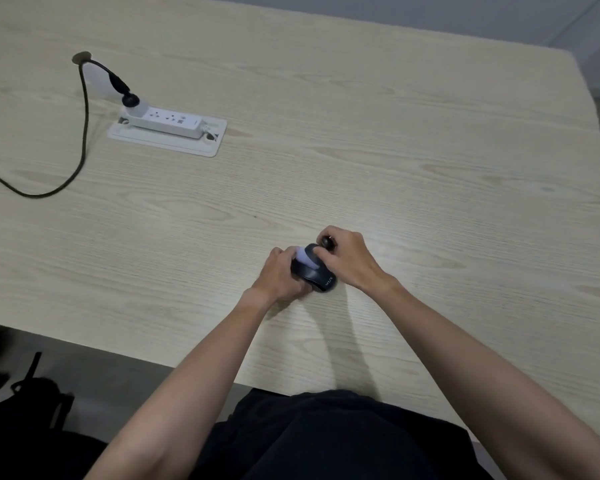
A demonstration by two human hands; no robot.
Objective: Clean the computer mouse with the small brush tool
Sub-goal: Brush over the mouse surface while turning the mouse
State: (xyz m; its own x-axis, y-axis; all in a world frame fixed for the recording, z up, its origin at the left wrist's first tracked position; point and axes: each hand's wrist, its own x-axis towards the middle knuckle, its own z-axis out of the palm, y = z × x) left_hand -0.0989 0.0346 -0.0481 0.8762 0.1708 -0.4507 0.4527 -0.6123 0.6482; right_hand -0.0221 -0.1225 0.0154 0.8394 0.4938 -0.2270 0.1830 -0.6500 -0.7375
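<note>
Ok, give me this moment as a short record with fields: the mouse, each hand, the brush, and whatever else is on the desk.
mouse: black computer mouse, low over or on the wooden desk; contact unclear
left hand: left hand grips the mouse's left side
right hand: right hand closed on a small dark tool at the mouse's far end
brush: mostly hidden in the fist; bristles not visible
other: white power strip with black plug, black cable trailing left

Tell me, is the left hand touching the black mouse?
Touching. The head view shows the left hand wrapped around the near-left side of the mouse, fingers pressed against its shell with no gap, steadying it on the table.
</note>
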